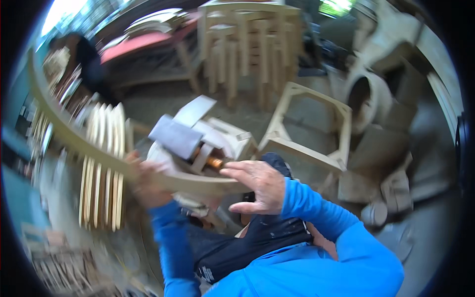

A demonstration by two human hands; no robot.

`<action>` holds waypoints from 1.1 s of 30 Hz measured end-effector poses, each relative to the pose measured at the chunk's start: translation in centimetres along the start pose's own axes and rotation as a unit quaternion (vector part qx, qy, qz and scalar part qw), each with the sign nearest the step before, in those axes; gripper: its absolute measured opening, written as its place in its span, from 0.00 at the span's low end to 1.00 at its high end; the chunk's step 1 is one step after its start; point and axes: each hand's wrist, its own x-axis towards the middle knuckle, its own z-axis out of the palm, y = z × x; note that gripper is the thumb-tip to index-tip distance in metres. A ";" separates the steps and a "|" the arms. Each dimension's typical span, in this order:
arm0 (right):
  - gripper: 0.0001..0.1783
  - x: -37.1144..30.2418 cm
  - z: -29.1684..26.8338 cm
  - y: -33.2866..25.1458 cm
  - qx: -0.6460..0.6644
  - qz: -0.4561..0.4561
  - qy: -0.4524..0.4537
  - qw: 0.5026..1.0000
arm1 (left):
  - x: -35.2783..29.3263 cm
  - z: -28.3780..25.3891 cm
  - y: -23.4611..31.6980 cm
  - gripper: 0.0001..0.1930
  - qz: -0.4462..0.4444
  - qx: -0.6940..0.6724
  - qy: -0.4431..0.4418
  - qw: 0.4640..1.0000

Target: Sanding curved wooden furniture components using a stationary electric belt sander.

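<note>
One curved wooden strip [84, 141]: left hand's [150, 184] grip wrapped round it!
Right hand [262, 185]: grip unclosed, fingers spread at its end.
Dark trousers [267, 230]: small white print [206, 273], unreadable.

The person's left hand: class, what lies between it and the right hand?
In the head view, a stretch of a long, curved, pale wooden strip runs from the left hand to the right hand; beyond it shows an orange, cylindrical part.
</note>
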 end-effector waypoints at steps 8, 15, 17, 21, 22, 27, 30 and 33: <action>0.27 -4.3 -1.5 1.2 0.094 0.203 0.058 0.973 | -8.4 13.5 -3.2 0.43 0.022 0.065 -0.183 0.981; 0.27 -19.1 -1.9 4.6 -0.008 0.305 0.039 0.952 | 2.2 2.0 -1.5 0.36 0.265 0.483 0.031 0.834; 0.27 -21.1 -1.6 4.4 -0.037 0.325 0.036 0.944 | 2.8 0.7 -3.6 0.38 0.269 0.564 0.015 0.781; 0.28 -22.8 -1.2 4.2 -0.079 0.340 0.011 0.937 | 2.1 2.2 -9.0 0.43 0.176 0.733 -0.020 0.657; 0.28 -22.7 -1.1 4.4 -0.094 0.333 0.000 0.938 | 1.8 2.6 -10.1 0.43 0.167 0.760 -0.032 0.627; 0.29 -21.1 -1.1 4.9 -0.099 0.304 -0.023 0.947 | 2.3 2.6 -13.6 0.44 0.101 0.837 -0.095 0.530; 0.29 -19.8 -1.4 5.2 -0.081 0.295 -0.034 0.951 | 3.4 2.9 -13.4 0.42 0.037 0.843 -0.118 0.523; 0.29 -18.0 -1.7 5.4 -0.067 0.283 -0.054 0.955 | 5.3 2.7 -13.1 0.41 0.006 0.848 -0.107 0.519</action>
